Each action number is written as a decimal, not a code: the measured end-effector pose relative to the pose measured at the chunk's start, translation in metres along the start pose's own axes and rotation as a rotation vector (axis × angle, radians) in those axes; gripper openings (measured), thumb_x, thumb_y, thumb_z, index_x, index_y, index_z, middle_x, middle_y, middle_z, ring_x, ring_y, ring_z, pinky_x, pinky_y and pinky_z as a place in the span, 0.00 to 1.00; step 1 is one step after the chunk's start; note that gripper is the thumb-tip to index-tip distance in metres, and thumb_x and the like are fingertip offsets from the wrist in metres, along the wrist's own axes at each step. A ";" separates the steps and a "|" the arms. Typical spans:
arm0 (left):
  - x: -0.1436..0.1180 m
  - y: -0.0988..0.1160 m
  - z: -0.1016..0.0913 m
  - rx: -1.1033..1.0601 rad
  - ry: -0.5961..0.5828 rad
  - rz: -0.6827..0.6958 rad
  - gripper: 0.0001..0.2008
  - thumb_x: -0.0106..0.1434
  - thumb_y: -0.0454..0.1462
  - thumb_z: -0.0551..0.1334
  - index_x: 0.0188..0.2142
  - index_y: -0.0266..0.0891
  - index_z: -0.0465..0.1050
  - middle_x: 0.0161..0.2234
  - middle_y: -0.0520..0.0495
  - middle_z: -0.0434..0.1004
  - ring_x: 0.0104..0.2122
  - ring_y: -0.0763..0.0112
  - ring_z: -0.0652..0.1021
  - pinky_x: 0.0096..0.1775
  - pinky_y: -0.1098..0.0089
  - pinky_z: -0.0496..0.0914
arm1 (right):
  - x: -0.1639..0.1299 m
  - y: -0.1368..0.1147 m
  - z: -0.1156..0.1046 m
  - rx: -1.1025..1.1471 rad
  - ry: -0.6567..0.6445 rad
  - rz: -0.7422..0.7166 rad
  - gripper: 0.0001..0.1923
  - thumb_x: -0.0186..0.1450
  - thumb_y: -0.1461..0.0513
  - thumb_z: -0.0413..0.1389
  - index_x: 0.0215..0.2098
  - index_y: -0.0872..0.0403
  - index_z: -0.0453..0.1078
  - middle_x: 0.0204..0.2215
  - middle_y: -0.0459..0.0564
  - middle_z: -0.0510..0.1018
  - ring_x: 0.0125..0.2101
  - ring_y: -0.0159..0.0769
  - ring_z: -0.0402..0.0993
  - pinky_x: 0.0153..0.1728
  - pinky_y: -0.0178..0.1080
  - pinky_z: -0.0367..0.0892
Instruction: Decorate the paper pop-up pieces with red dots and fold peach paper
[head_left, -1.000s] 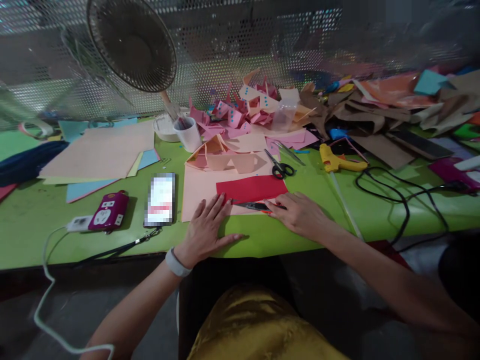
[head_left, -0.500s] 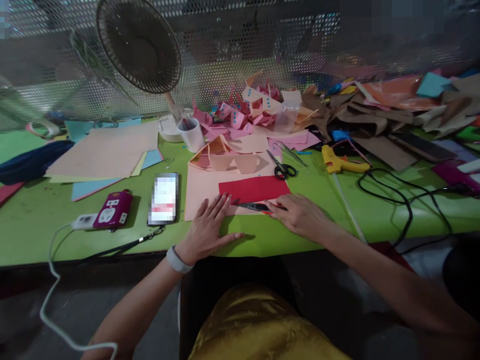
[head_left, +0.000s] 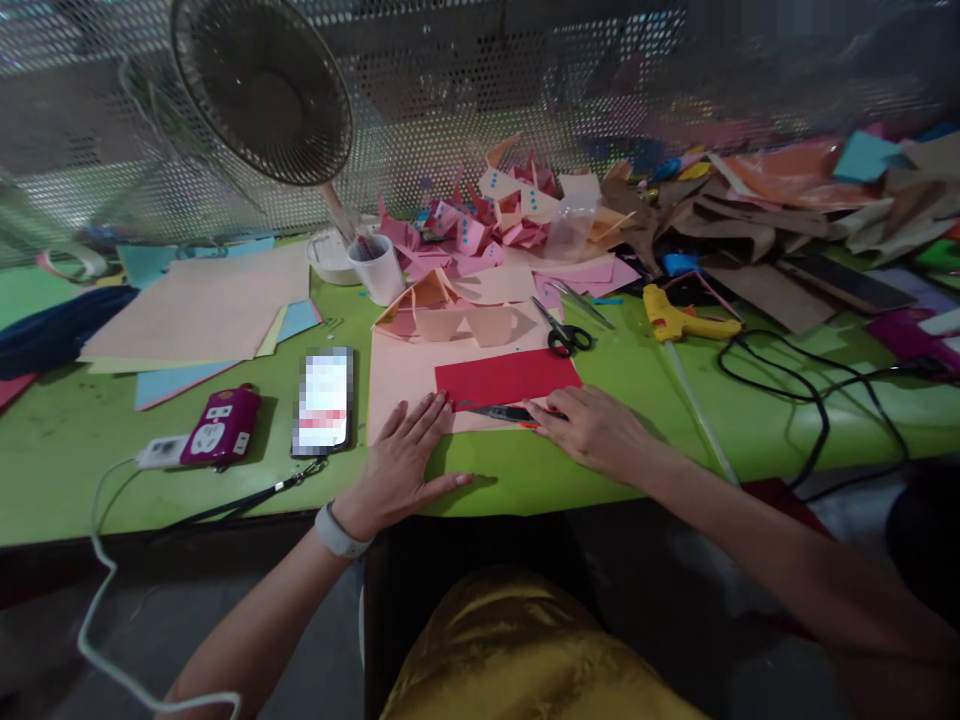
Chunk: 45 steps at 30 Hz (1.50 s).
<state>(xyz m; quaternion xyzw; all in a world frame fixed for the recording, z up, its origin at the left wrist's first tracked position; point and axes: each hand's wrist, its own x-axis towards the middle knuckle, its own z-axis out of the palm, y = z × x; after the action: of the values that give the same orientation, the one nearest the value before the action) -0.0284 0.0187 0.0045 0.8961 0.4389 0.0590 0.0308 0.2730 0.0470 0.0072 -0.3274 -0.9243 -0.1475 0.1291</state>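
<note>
We're seeing no cut across the red paper (head_left: 506,378), so we're prob. early on; what's left isn't showing. It's lying on the peach sheet (head_left: 397,370), long axis running approx. L–R. Our L hand (head_left: 401,455) is resting flat, fingers apart, at its near-L corner; our R hand (head_left: 589,428) is clamping a dark cutting tool (head_left: 504,411), tip pointing L.

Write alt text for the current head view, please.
A person's left hand lies spread at the near left corner of a red paper, while the right hand touches a dark tool along that paper's near edge. Black-handled scissors and a yellow glue gun lie beyond, on a green table.
</note>
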 end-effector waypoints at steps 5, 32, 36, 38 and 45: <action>-0.001 -0.001 0.001 0.007 -0.001 0.008 0.44 0.65 0.60 0.49 0.70 0.38 0.40 0.70 0.42 0.46 0.69 0.58 0.50 0.67 0.54 0.44 | 0.001 -0.001 -0.001 0.030 -0.013 0.012 0.15 0.72 0.64 0.50 0.52 0.59 0.72 0.34 0.55 0.76 0.34 0.38 0.68 0.35 0.40 0.58; -0.001 -0.001 0.002 -0.010 0.038 0.022 0.46 0.64 0.60 0.51 0.71 0.42 0.32 0.70 0.43 0.48 0.68 0.57 0.52 0.67 0.54 0.44 | 0.007 0.000 0.002 0.047 -0.031 -0.032 0.16 0.73 0.63 0.48 0.54 0.60 0.70 0.34 0.55 0.76 0.34 0.38 0.68 0.34 0.40 0.55; -0.002 -0.002 0.003 -0.010 0.028 0.021 0.46 0.64 0.61 0.51 0.71 0.42 0.34 0.70 0.43 0.48 0.68 0.57 0.52 0.67 0.54 0.44 | 0.008 -0.002 0.002 0.014 -0.019 -0.022 0.16 0.73 0.62 0.48 0.53 0.60 0.71 0.33 0.55 0.76 0.33 0.38 0.67 0.34 0.41 0.55; -0.002 -0.002 0.004 -0.009 0.032 0.020 0.46 0.64 0.61 0.51 0.71 0.41 0.34 0.70 0.42 0.48 0.69 0.57 0.52 0.67 0.54 0.44 | 0.010 -0.003 0.002 0.011 -0.016 -0.025 0.16 0.73 0.62 0.48 0.53 0.61 0.71 0.33 0.55 0.75 0.33 0.38 0.66 0.33 0.41 0.54; -0.001 0.000 0.002 -0.014 -0.004 0.009 0.45 0.64 0.61 0.49 0.71 0.40 0.37 0.70 0.43 0.46 0.69 0.58 0.50 0.67 0.55 0.42 | 0.011 -0.004 0.002 0.016 -0.019 -0.034 0.16 0.73 0.62 0.48 0.53 0.61 0.71 0.33 0.54 0.75 0.33 0.38 0.66 0.33 0.41 0.54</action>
<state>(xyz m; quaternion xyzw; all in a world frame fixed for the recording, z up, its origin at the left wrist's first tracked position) -0.0287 0.0182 0.0029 0.8980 0.4342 0.0605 0.0375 0.2615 0.0507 0.0084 -0.3119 -0.9321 -0.1391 0.1205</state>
